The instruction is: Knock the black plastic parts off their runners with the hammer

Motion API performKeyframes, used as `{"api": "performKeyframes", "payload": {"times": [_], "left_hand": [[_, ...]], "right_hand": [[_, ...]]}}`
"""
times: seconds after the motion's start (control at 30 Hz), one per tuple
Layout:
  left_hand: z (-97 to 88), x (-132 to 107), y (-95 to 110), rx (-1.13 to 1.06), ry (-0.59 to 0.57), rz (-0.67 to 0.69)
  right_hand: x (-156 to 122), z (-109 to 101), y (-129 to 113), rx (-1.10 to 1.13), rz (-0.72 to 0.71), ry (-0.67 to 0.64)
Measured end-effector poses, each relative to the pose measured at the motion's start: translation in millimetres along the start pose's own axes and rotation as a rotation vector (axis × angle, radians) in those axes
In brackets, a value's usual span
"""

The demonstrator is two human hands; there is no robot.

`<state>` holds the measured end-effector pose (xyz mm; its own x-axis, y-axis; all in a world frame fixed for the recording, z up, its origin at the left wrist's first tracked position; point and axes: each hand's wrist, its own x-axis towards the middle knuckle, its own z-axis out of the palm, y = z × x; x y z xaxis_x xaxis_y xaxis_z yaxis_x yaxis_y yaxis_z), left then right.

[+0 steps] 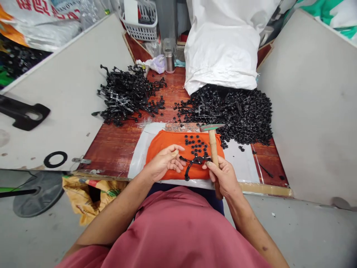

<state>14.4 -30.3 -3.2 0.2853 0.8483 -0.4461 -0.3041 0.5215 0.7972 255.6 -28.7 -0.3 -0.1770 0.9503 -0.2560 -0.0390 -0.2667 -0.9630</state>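
My right hand [224, 175] is wrapped round the wooden handle of a hammer [213, 145], whose green metal head points away from me over an orange cloth [161, 143]. My left hand [164, 162] is curled, its fingers pinching one end of a black plastic sprue [192, 163] that lies on the cloth between both hands. Several small round black plastic pieces [196, 143] are scattered on the cloth just beyond the sprue. The cloth rests on a white sheet [139, 152] on a red wooden floor.
A heap of black sprue frames [125, 95] lies at the far left, and a larger heap of black parts [237, 109] spills from a white sack [223, 48] at the far right. Grey boards flank both sides. A metal flask [169, 59] and white basket [141, 22] stand behind.
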Motion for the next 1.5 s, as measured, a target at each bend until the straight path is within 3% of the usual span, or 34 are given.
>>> {"api": "performKeyframes", "payload": {"times": [0.13, 0.23, 0.37, 0.5, 0.6, 0.7, 0.83, 0.93, 1.5], "left_hand": [[14.9, -13, -1, 0.01, 0.11, -0.012], [29.5, -18, -3, 0.104, 0.139, 0.018], [36.6, -12, -7, 0.269, 0.137, 0.095], [23.0, -4, 0, 0.55, 0.122, 0.227], [8.9, 1, 13, 0.948, 0.066, 0.314], [3.3, 10, 20, 1.254, 0.109, 0.308], [8.8, 26, 12, 1.417, 0.164, 0.337], [13.4, 34, 4, 1.48, 0.186, 0.354], [11.1, 38, -1, 1.573, 0.171, 0.397]], "right_hand": [[-6, 3, 6, -0.058, -0.033, 0.13], [-13, 10, 12, -0.242, -0.163, 0.191], [-22, 23, 17, -0.46, -0.358, -0.014], [-29, 29, 18, -0.463, -0.391, -0.193], [-35, 16, 18, -0.437, -0.374, -0.196], [-42, -12, 18, -0.444, -0.321, -0.051], [-52, -56, 28, -0.571, -0.186, 0.213], [-58, -77, 39, -0.724, -0.121, 0.293], [-58, -83, 51, -0.881, -0.032, 0.305]]}}
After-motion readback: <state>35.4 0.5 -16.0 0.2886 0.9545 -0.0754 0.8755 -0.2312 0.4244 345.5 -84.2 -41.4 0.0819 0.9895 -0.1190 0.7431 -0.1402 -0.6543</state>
